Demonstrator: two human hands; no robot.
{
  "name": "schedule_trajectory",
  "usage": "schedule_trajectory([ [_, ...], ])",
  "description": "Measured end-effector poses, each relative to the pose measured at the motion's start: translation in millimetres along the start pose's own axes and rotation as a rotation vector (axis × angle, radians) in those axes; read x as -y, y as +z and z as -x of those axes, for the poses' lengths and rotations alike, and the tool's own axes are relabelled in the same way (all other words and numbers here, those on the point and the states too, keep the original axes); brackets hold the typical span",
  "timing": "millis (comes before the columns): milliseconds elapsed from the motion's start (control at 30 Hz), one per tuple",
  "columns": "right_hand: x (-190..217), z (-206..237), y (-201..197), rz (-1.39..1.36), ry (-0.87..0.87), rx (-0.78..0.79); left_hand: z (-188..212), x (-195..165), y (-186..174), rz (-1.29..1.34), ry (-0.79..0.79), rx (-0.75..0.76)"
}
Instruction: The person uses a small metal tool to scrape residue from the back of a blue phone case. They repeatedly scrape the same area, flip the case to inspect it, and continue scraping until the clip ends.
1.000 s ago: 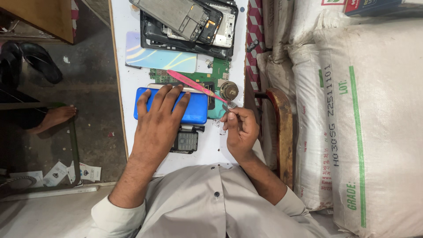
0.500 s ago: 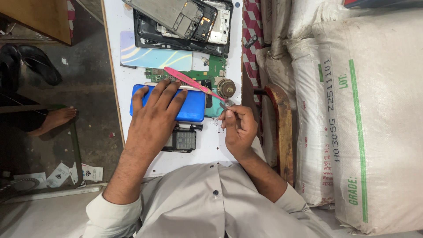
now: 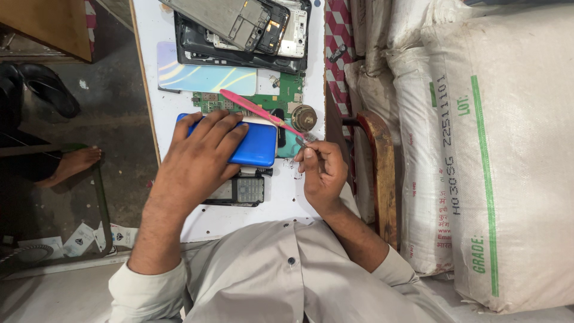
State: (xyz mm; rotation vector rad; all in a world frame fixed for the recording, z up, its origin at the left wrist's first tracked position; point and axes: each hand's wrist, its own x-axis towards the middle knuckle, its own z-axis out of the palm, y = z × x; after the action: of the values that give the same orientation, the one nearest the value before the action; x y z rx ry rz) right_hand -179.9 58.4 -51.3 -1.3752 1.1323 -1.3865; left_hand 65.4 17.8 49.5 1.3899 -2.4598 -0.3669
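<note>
My left hand (image 3: 200, 158) lies flat on a blue phone back cover (image 3: 258, 146) on the white board (image 3: 149, 60), fingers spread over its left half. My right hand (image 3: 323, 170) pinches the end of pink tweezers (image 3: 254, 111), which slant up and left over a green circuit board (image 3: 272, 98). A small round metal part (image 3: 304, 118) sits just above the right hand. A dark keypad module (image 3: 242, 190) lies under my left wrist.
Opened phone frames and a grey metal chassis (image 3: 239, 24) are stacked at the far end, with a pale iridescent back panel (image 3: 203, 78) below them. White woven sacks (image 3: 490, 155) fill the right. A wooden chair arm (image 3: 379, 173) stands beside the board. A bare foot (image 3: 66, 164) rests at left.
Both hands keep their grip and place. The view has shifted slightly, so the board sits a little higher and left in the picture.
</note>
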Motion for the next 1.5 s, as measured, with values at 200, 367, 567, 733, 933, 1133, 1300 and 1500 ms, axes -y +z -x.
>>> schedule_trajectory([
  [200, 0.9, 1.9, 0.4, 0.017, 0.024, -0.017, -2.7, 12.8, -11.7, 0.044, 0.031, -0.007],
  [367, 0.1, 2.3, 1.0, 0.017, 0.041, -0.042, -8.9, 17.8, -15.0, -0.01, 0.068, -0.106],
  [567, -1.1, 3.1, -0.6, 0.01, 0.051, -0.031, -12.3, 22.8, -29.6, 0.001, 0.05, -0.193],
  [733, -0.6, 2.7, -0.3, 0.011, 0.047, -0.023, 3.4, 18.2, -35.3, 0.317, -0.214, -0.312],
  [933, 0.1, 1.3, 0.7, 0.014, 0.022, -0.014, 14.3, 11.1, 2.7, 1.1, -0.739, -0.327],
  [1133, -0.5, 1.8, 0.2, -0.005, 0.029, -0.014, 20.8, 0.4, 34.0, 1.518, -0.711, -0.35],
  [1300, -0.4, 2.2, 0.8, 0.008, 0.022, -0.02, 21.1, -5.7, 44.5, 1.565, -0.699, -0.354],
  [1500, -0.7, 2.0, 0.4, 0.018, 0.018, -0.015, 22.5, -6.2, 51.2, 1.581, -0.697, -0.318],
])
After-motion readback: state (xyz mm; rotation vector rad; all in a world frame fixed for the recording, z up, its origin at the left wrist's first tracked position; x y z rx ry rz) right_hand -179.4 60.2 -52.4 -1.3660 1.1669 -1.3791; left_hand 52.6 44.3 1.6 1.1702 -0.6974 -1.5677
